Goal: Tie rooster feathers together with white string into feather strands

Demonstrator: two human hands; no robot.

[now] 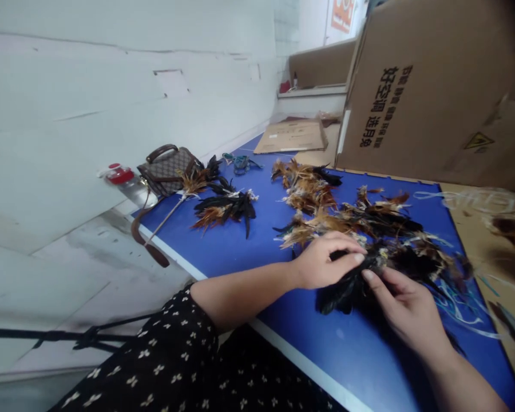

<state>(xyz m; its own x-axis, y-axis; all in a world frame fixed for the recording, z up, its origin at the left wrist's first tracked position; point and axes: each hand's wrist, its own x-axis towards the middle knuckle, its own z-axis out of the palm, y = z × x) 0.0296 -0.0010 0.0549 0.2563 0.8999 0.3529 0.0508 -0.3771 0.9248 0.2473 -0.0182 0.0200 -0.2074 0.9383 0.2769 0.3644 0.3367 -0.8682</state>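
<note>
Both hands are at a bunch of black feathers (341, 294) over the front right of the blue tabletop. My left hand (326, 260) is closed in a pinch at the bunch's upper part, thumb and fingers curled over it. From the right, my right hand (407, 309) pinches the same bunch near its pale base end, thumb against fingers. Part of the bunch is hidden by the fingers. Just beyond the hands lie brown and black feather bunches (373, 220), and more golden-brown feathers (304, 191) spread behind them.
A black-and-brown feather bunch (227, 209) lies at left, near a feather duster-like stick (167, 217), a patterned handbag (167, 169) and a red-capped bottle (131, 184). Cardboard (438, 109) stands at the back right. White and blue strings (467, 312) and dark scissors-like blades (512, 326) lie right.
</note>
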